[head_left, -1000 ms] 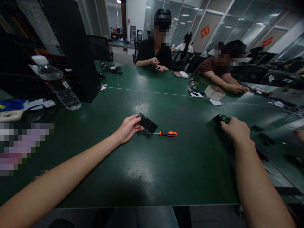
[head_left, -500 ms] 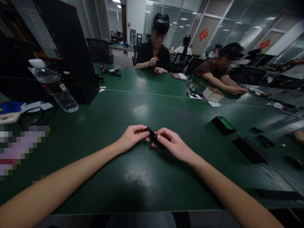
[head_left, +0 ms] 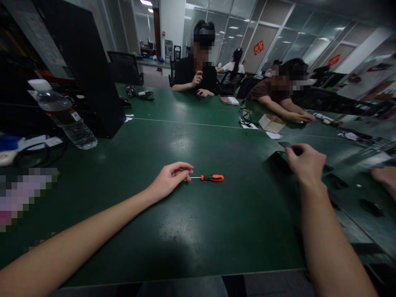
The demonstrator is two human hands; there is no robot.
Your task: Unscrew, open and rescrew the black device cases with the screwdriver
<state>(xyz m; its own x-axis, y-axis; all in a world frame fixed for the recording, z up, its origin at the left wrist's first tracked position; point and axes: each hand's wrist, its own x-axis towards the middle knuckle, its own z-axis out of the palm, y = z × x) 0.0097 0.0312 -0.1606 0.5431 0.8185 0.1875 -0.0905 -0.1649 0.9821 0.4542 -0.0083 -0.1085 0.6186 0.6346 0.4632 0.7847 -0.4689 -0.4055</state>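
An orange-and-black screwdriver (head_left: 212,177) lies on the green table with its metal shaft pointing left. At the shaft's end rests my left hand (head_left: 170,178), its fingers loosely curved and thumb apart, and nothing shows in it; the screwdriver's tip is hidden by the fingertips. Over to the right, my right hand (head_left: 307,163) is closed on a flat black piece (head_left: 285,144), mostly covered by the fingers. This piece is just above an open black box (head_left: 280,162), whose right part is hidden behind the hand.
A water bottle (head_left: 63,113) leans by a black computer case (head_left: 82,62) on the left. A cardboard box (head_left: 271,123) and cables (head_left: 245,117) lie farther back. Small black parts (head_left: 338,180) are at the right. Two people sit across; another hand (head_left: 383,178) shows at the right edge.
My right hand has left my left hand and moved right to the black box, carrying the flat black piece. The screwdriver now shows on the table. My left hand has loosened.
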